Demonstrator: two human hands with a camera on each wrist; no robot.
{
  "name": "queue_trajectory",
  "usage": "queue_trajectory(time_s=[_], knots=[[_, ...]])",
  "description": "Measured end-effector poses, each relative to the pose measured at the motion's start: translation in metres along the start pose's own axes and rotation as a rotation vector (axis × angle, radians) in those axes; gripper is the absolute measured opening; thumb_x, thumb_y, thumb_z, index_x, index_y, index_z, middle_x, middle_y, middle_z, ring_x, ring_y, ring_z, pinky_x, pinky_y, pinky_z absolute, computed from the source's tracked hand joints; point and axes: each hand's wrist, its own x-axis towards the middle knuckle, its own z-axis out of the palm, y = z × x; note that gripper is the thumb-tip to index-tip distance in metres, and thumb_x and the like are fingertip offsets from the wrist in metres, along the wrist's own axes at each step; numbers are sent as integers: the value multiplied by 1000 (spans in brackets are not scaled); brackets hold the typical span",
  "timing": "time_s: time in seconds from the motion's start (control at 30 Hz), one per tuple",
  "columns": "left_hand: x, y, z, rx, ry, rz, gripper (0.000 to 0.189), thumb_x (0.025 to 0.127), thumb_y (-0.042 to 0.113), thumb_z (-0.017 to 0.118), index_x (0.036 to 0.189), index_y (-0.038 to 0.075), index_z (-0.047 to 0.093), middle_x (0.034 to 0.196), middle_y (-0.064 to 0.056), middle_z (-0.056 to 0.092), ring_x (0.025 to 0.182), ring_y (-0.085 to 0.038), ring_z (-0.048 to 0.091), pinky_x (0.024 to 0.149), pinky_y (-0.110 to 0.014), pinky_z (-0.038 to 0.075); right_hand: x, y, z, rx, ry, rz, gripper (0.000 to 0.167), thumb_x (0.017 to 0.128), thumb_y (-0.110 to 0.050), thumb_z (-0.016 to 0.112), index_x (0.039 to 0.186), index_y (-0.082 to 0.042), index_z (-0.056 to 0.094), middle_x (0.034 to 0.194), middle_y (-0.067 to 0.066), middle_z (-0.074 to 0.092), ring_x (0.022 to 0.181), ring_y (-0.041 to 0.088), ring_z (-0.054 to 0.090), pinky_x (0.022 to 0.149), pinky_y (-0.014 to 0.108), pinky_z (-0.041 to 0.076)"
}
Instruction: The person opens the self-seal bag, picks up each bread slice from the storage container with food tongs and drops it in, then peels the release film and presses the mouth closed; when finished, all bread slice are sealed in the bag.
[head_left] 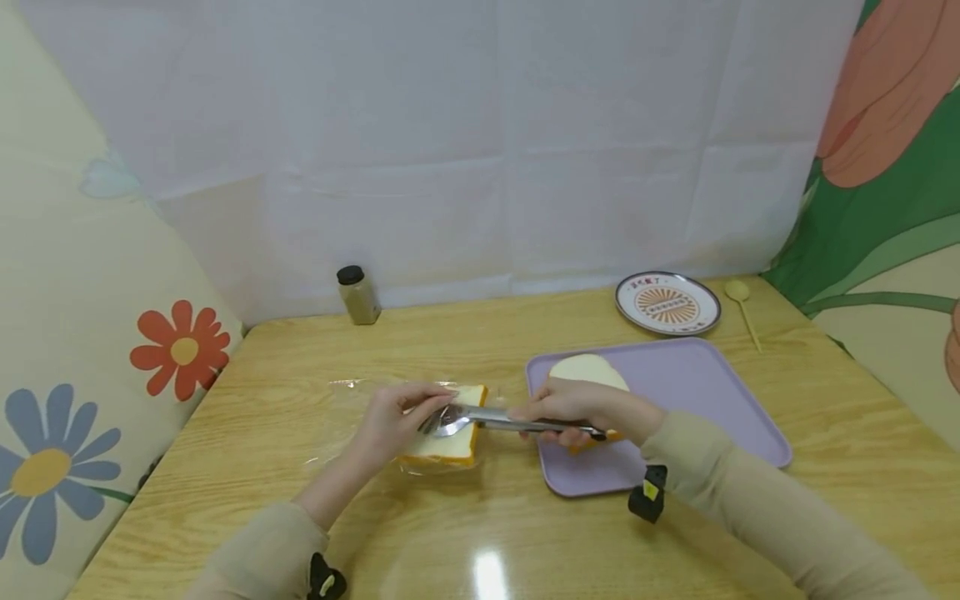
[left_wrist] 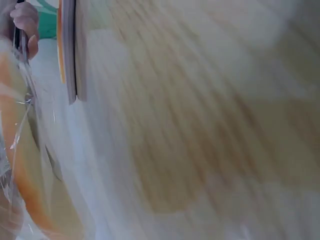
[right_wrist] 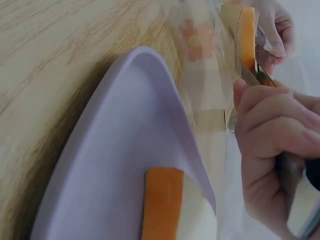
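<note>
My right hand (head_left: 573,404) grips a pair of metal tongs (head_left: 498,418) with a dark handle end, reaching leftward from over the tray. The tong ends lie around a slice of white bread (head_left: 442,447) with an orange-brown crust, inside a clear plastic bag (head_left: 341,417). At the bag's opening, the thumb and fingers of my left hand (head_left: 393,417) pinch the film beside the tong tips. The left wrist view shows the bagged bread (left_wrist: 30,185) along its left edge. Beneath my right forearm, another bread slice (head_left: 588,368) lies on the purple tray (head_left: 686,392), partly hidden.
A round patterned plate (head_left: 667,304) stands behind the tray, with a yellow spoon (head_left: 738,292) to its right. At the back left is a small jar (head_left: 358,298) with a black lid. A white cloth (head_left: 420,150) hangs behind the wooden table (head_left: 420,542).
</note>
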Motion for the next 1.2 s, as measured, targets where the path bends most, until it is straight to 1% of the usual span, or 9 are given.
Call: queue_trajectory(time_s=[0.1, 0.3, 0.47, 0.6, 0.73, 0.83, 1.0, 1.1, 1.2], knots=[[0, 0, -2, -3, 28, 2, 8, 83, 1, 67, 88, 3, 74, 83, -10, 74, 74, -1, 65, 63, -16, 54, 1, -4, 4, -54, 29, -9, 43, 91, -41, 59, 88, 1, 67, 50, -1, 46, 35, 7, 32, 33, 20, 27], [2, 1, -8, -1, 78, -5, 9, 85, 1, 66, 90, 3, 73, 84, -11, 74, 74, -19, 70, 63, -14, 54, 2, -5, 11, -112, 56, -2, 42, 92, -38, 60, 83, 3, 67, 47, 0, 44, 34, 8, 31, 33, 21, 27], [2, 0, -10, 18, -4, -52, 10, 85, 5, 67, 92, 4, 74, 89, -8, 74, 82, -15, 70, 71, -20, 57, 2, -2, 12, -100, 53, -4, 45, 91, -39, 60, 82, 5, 64, 46, 0, 42, 34, 8, 29, 34, 22, 25], [1, -2, -10, 79, -83, -76, 12, 85, 7, 68, 94, 7, 75, 93, -5, 74, 87, -12, 68, 78, -24, 57, 2, 2, 10, -17, 14, 0, 45, 90, -41, 61, 85, 3, 65, 49, 0, 45, 34, 8, 30, 33, 21, 26], [-1, -2, -9, 65, -97, -113, 12, 84, 6, 68, 93, 7, 75, 91, -6, 74, 80, -6, 65, 70, -21, 56, 3, 4, 8, 100, -48, 4, 42, 92, -38, 58, 88, 4, 64, 50, -1, 45, 34, 6, 30, 31, 19, 26], [-1, -2, -6, 46, -83, -100, 11, 85, 5, 67, 92, 6, 75, 89, -7, 74, 77, -1, 62, 66, -19, 55, 3, 3, 8, 133, -66, 8, 40, 93, -36, 56, 89, 3, 63, 50, -1, 43, 33, 5, 29, 30, 19, 25], [-1, -2, -4, 57, -52, -69, 10, 86, 5, 66, 91, 6, 74, 86, -7, 74, 76, -3, 64, 64, -18, 54, 6, 2, 12, 65, -30, 2, 43, 92, -39, 57, 89, 3, 64, 50, -1, 43, 33, 6, 28, 31, 20, 25], [0, -2, -4, 54, -20, -61, 8, 85, 4, 66, 89, 4, 73, 85, -8, 74, 76, -13, 69, 65, -19, 56, 7, 3, 17, -2, 12, -12, 43, 91, -40, 59, 83, 2, 64, 49, -1, 45, 33, 6, 29, 31, 20, 25], [1, -1, -6, 52, 2, -64, 7, 85, 4, 66, 88, 3, 73, 84, -11, 74, 72, -20, 69, 59, -18, 54, 8, 4, 21, -70, 47, -26, 43, 90, -41, 60, 75, -1, 62, 48, -1, 45, 34, 7, 30, 32, 20, 26]])
